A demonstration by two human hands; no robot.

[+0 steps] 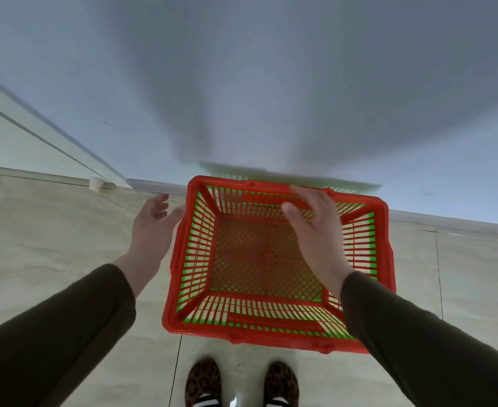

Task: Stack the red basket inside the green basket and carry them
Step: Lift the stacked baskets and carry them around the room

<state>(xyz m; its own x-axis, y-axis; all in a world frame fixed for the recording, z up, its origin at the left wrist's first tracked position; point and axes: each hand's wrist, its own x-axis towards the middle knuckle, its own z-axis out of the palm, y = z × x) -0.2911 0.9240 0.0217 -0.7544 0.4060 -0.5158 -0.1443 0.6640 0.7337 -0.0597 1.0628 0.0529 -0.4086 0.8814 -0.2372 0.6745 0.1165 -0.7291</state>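
Both arms reach forward and down in dark long sleeves, bare from the wrists on. The left hand (151,227) is held open, palm turned inward, fingers loosely curled and spread, gripping nothing. The right hand (315,227) stretches further forward, palm down, fingers extended and together, thumb splayed out to the left, its fingertips blurred.

In the middle of the frame, the red basket (271,259) is sitting nested inside the green basket (196,230), green showing through its slatted walls. The left hand (151,227) is hovering open just beside the left rim, fingers spread. The right hand (315,227) is reaching over the basket's upper right, palm down, fingers apart. Leopard-print shoes (242,383) are standing on the pale tiled floor (51,230) at bottom centre.
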